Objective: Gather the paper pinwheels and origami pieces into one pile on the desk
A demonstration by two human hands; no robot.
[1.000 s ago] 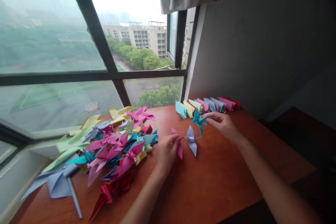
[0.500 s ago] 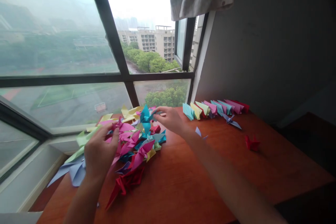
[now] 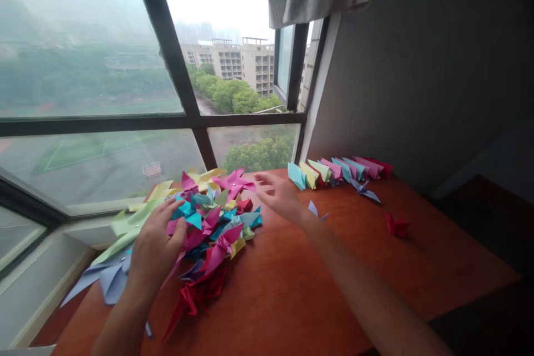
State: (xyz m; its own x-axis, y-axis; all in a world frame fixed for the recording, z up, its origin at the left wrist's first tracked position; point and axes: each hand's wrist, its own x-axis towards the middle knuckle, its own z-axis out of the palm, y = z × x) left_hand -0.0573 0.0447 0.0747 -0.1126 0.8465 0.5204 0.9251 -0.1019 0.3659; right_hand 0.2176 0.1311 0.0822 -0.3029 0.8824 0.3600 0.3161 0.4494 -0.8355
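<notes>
My left hand (image 3: 156, 242) hovers at the left of a heap of folded paper, thumb and fingers apart in a curve. A bright blue origami piece (image 3: 189, 212) lies at its fingertips; whether they touch it I cannot tell. My right hand (image 3: 278, 194) is beyond the heap's right edge, fingers loosely apart with nothing in them. Near its fingertips lies a pink paper pinwheel (image 3: 234, 182). Among the heap are a pink origami piece (image 3: 223, 247) and a yellow pinwheel (image 3: 204, 179). A red paper crane (image 3: 194, 296) sits at the near side.
A row of folded paper cranes (image 3: 334, 171) stands along the back right of the wooden table (image 3: 300, 295). Apart from it lie a purple crane (image 3: 364, 191), a red crane (image 3: 396, 225) and a light blue piece (image 3: 316, 210). Green (image 3: 136, 223) and lavender pinwheels (image 3: 112, 278) rest by the window.
The blue origami piece has gone from my right hand to beside my left fingertips. My left hand no longer touches the pink piece. The pink pinwheel at the back is now uncovered.
</notes>
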